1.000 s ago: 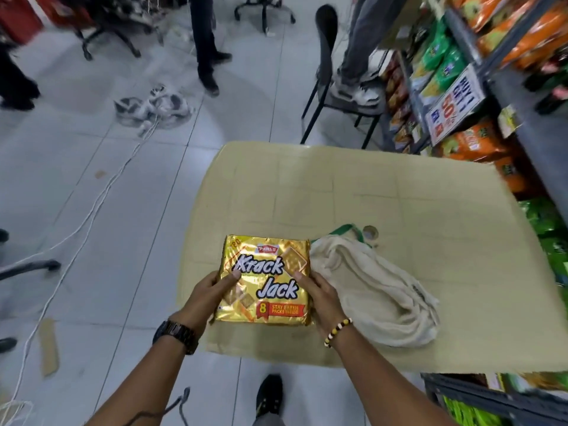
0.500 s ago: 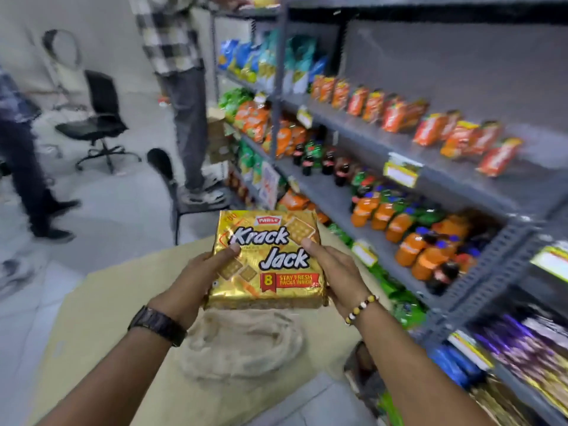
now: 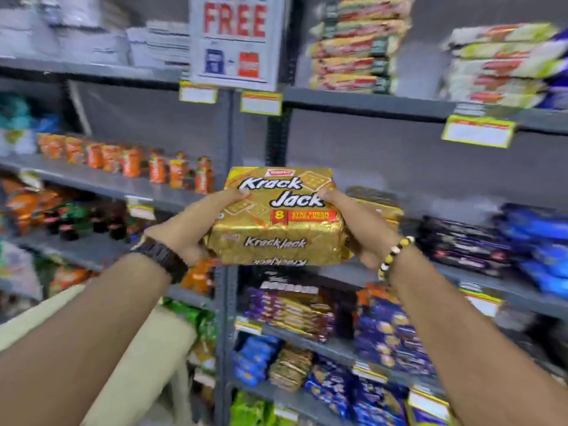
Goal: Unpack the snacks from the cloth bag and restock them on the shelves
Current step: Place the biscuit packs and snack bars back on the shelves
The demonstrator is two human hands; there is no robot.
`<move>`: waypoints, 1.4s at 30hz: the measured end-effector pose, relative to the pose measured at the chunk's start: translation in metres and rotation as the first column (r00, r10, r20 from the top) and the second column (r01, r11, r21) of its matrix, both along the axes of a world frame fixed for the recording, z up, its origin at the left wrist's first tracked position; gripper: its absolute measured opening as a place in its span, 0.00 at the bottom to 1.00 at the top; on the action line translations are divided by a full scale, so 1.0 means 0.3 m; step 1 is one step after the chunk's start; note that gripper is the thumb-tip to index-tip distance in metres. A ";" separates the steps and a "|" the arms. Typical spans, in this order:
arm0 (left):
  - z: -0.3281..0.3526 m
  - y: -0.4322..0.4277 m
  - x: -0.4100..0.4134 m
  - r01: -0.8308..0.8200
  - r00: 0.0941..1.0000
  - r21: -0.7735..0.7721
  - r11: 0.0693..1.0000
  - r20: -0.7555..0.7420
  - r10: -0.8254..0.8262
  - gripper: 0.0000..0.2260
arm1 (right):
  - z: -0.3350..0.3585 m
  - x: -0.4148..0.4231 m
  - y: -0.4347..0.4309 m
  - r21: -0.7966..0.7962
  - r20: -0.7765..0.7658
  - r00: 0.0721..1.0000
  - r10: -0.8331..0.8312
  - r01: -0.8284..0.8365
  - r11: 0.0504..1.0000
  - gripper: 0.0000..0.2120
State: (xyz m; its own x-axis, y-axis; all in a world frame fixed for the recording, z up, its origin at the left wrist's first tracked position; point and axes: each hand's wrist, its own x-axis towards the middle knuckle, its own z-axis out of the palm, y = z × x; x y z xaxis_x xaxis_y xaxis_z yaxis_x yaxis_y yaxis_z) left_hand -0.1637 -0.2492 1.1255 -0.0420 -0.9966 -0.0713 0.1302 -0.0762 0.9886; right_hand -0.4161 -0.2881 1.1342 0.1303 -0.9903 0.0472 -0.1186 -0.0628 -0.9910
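**We hold the biscuit pack up in front of the shelves**

We hold the gold Krack Jack pack (image 3: 276, 222) in the air in the middle of our view, in front of the grey shelves (image 3: 368, 103). It touches no shelf. Our left hand (image 3: 196, 229) grips its 9 o'clock end, with the thumb on the front and the fingers curled round behind. Our right hand (image 3: 356, 229) grips the 3 o'clock end the same way. A black watch (image 3: 163, 256) is on the left wrist and a bead band (image 3: 395, 256) is on the right wrist.

At 12 o'clock hangs a sign (image 3: 235, 41) that says FREE. At 3 o'clock, just behind our right hand, another gold pack (image 3: 379, 207) lies on a shelf, with dark packs (image 3: 461, 244) beside it. At 10 o'clock small orange packs (image 3: 129, 162) stand in a row. At 7 o'clock we see a bit of the table (image 3: 147, 348).
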 end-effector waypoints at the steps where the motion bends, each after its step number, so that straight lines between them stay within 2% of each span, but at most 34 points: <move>1: 0.024 -0.035 -0.071 0.045 0.999 0.012 0.999 0.015 -0.045 0.14 | 0.013 -0.069 -0.005 0.004 -0.002 0.999 -0.033 0.033 0.999 0.27; 4: 0.088 -0.146 -0.341 0.149 0.985 0.074 0.986 0.079 -0.155 0.15 | 0.043 -0.337 -0.034 0.006 0.045 0.987 -0.157 0.157 0.988 0.25; 11: 0.144 -0.345 -0.650 0.116 0.981 0.192 0.974 0.130 -0.143 0.14 | 0.076 -0.617 -0.174 0.059 0.051 0.971 -0.232 0.229 0.972 0.26; 16: 0.143 -0.485 -0.724 0.033 0.979 0.216 0.976 0.189 -0.075 0.20 | 0.085 -0.656 -0.319 0.086 0.034 0.958 -0.285 0.281 0.956 0.27; 20: 0.105 -0.606 -0.748 0.033 0.986 0.186 0.982 0.157 -0.063 0.16 | 0.062 -0.649 -0.440 0.093 -0.072 0.959 -0.275 0.281 0.955 0.28; 23: 0.050 -0.678 -0.756 0.026 0.989 0.187 0.982 0.140 -0.053 0.14 | 0.032 -0.642 -0.525 0.079 -0.135 0.943 -0.305 0.317 0.945 0.25; 27: -0.027 -0.751 -0.763 -0.009 0.991 0.172 0.985 0.135 -0.014 0.19 | -0.034 -0.639 -0.614 0.069 -0.196 0.929 -0.315 0.333 0.940 0.16; 32: -0.090 -0.824 -0.766 -0.031 0.966 0.095 0.995 0.257 0.006 0.30 | -0.118 -0.649 -0.670 0.073 -0.268 0.911 -0.314 0.344 0.936 0.24; 35: -0.083 -0.855 -0.774 -0.019 0.941 0.073 0.997 0.339 -0.007 0.31 | -0.117 -0.643 -0.668 0.050 -0.325 0.890 -0.320 0.354 0.934 0.25; 37: -0.073 -0.863 -0.781 -0.038 0.906 0.036 0.999 0.424 0.019 0.32 | -0.111 -0.639 -0.675 0.009 -0.384 0.866 -0.320 0.350 0.937 0.23; 38: -0.070 -0.864 -0.786 -0.052 0.858 -0.004 0.999 0.511 0.047 0.33 | -0.113 -0.647 -0.682 0.002 -0.420 0.850 -0.319 0.352 0.936 0.22; 40: -0.069 -0.858 -0.788 -0.104 0.707 -0.127 0.986 0.688 0.163 0.31 | -0.108 -0.659 -0.686 -0.020 -0.509 0.794 -0.331 0.373 0.927 0.22; 42: -0.061 -0.850 -0.782 -0.131 0.588 -0.286 0.949 0.748 0.307 0.29 | -0.093 -0.664 -0.679 -0.091 -0.552 0.733 -0.397 0.420 0.903 0.23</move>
State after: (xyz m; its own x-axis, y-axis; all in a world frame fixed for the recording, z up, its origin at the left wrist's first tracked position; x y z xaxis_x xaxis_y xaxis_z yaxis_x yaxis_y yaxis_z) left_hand -0.3981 -0.5041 1.1071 0.1628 -0.9638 0.2111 -0.7022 0.0371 0.7110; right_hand -0.6152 -0.4918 1.1062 -0.2956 -0.9536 0.0572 -0.6428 0.1542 -0.7504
